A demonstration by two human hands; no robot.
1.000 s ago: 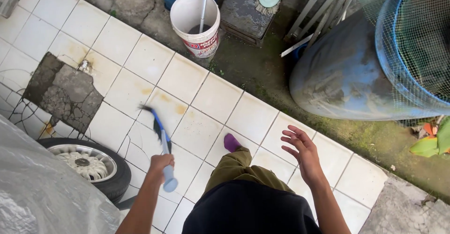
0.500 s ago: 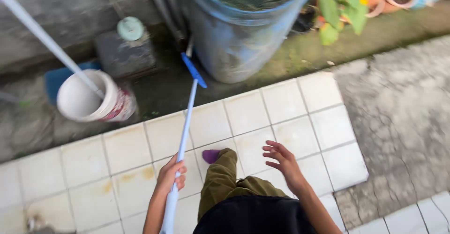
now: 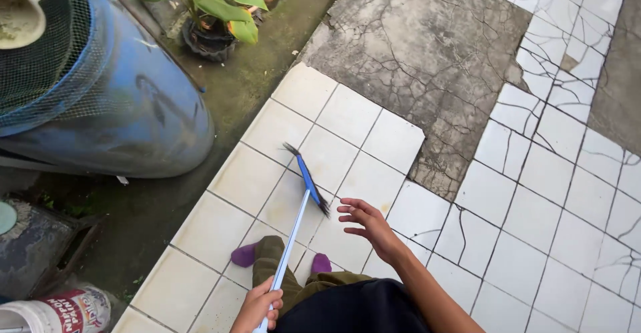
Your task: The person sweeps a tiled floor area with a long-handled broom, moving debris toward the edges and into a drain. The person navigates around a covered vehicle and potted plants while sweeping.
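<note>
Sweeping white tiled floor [image 3: 347, 116] w/ blue broom [image 3: 308, 181]: left hand [image 3: 259, 306] wrapped round handle, right hand [image 3: 367, 223] spread, empty, beside bristles. Mid-stroke, prob.; next pull needs firm grip.

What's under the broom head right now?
The blue broom head rests on pale floor tiles, held through its handle by the left hand. No debris is visible around it; the tile directly beneath the bristles is covered.
</note>
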